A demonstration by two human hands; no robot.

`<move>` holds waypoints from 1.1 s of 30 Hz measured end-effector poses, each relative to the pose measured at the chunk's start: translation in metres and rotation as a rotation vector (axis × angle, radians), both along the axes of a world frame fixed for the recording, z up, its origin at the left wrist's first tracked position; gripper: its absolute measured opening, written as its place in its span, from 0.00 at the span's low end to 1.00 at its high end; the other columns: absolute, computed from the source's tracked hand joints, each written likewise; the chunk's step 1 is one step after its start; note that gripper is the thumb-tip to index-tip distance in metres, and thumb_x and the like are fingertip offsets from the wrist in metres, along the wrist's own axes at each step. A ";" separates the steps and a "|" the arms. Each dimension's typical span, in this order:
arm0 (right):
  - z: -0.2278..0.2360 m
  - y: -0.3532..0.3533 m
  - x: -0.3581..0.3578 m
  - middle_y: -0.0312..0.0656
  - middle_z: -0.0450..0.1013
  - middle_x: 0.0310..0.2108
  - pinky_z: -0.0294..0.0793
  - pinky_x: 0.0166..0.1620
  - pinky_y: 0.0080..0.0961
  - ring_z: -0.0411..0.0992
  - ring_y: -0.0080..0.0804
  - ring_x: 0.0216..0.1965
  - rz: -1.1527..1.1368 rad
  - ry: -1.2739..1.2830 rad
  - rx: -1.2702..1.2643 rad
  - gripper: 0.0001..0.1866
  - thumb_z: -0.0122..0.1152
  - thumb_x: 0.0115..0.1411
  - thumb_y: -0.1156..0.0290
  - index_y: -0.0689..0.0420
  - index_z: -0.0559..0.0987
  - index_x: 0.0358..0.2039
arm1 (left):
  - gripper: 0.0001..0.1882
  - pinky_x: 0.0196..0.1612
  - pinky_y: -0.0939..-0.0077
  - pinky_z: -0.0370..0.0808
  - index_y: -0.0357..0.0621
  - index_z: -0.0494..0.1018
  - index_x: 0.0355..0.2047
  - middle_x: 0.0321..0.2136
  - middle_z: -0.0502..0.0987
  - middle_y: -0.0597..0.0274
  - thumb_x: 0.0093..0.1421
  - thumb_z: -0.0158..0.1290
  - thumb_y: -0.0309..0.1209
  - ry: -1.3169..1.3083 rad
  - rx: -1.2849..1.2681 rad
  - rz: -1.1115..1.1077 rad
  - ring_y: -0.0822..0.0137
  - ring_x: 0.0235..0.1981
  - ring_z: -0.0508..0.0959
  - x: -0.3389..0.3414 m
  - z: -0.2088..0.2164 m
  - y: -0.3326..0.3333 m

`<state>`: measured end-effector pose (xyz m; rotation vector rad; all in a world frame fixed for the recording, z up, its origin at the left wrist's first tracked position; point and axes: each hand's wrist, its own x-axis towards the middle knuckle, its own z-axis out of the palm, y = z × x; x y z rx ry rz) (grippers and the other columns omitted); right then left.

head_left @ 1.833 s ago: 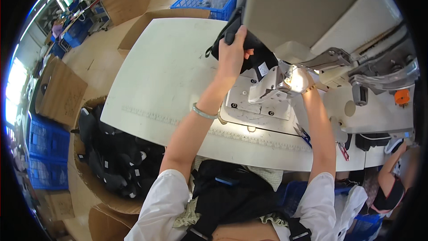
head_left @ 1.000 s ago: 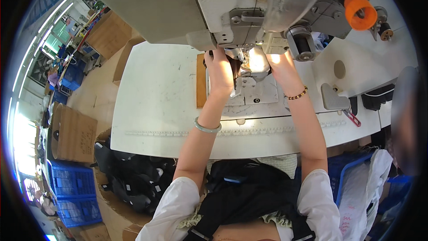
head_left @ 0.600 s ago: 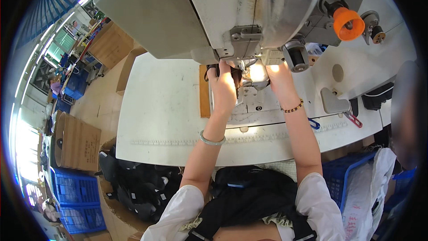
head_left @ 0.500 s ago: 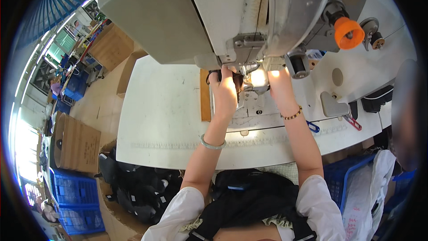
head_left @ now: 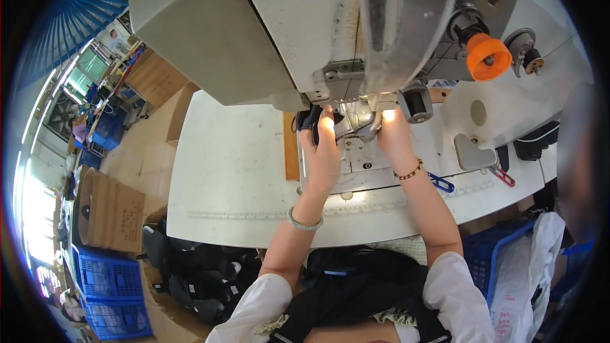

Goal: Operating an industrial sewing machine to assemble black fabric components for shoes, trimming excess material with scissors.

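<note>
Red writing (head_left: 506,319) marks the four-o'clock sack (head_left: 518,276); the outstretched left hand (head_left: 324,162) grips black fabric (head_left: 307,122), the right hand (head_left: 395,138) showing no tellable grip.

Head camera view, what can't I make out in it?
Head view:
Bare right hand: fingertips hidden by the grey-and-white metal sewing machine.
Soft black piece: partly hidden by the bare left hand and the machine.
Tool with blue looped handle: other end hidden by the right forearm.
Blue slatted, fan-shaped thing: cut off by the picture's edge.
</note>
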<state>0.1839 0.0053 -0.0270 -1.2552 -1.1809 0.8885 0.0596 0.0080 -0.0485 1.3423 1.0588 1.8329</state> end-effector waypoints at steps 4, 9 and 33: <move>-0.007 0.002 -0.004 0.34 0.63 0.22 0.59 0.25 0.16 0.59 0.16 0.21 -0.031 0.549 0.253 0.01 0.44 0.51 0.78 0.58 0.65 0.24 | 0.13 0.23 0.88 0.58 0.33 0.69 0.33 0.25 0.66 0.71 0.57 0.42 0.31 0.029 0.031 -0.138 0.81 0.21 0.59 -0.003 -0.007 -0.006; 0.016 -0.020 0.009 0.29 0.56 0.16 0.53 0.16 0.14 0.53 0.13 0.13 0.066 0.540 0.080 0.08 0.47 0.53 0.74 0.56 0.61 0.20 | 0.13 0.29 0.86 0.62 0.33 0.70 0.34 0.26 0.68 0.70 0.56 0.43 0.32 0.040 -0.135 -0.089 0.80 0.26 0.63 -0.005 0.012 -0.015; 0.011 -0.018 0.008 0.27 0.56 0.09 0.49 0.14 0.14 0.51 0.11 0.11 -0.041 0.222 0.076 0.14 0.53 0.47 0.73 0.57 0.61 0.10 | 0.24 0.37 0.75 0.57 0.35 0.65 0.42 0.29 0.61 0.59 0.41 0.46 0.12 0.797 0.393 0.407 0.62 0.33 0.57 -0.008 -0.059 -0.010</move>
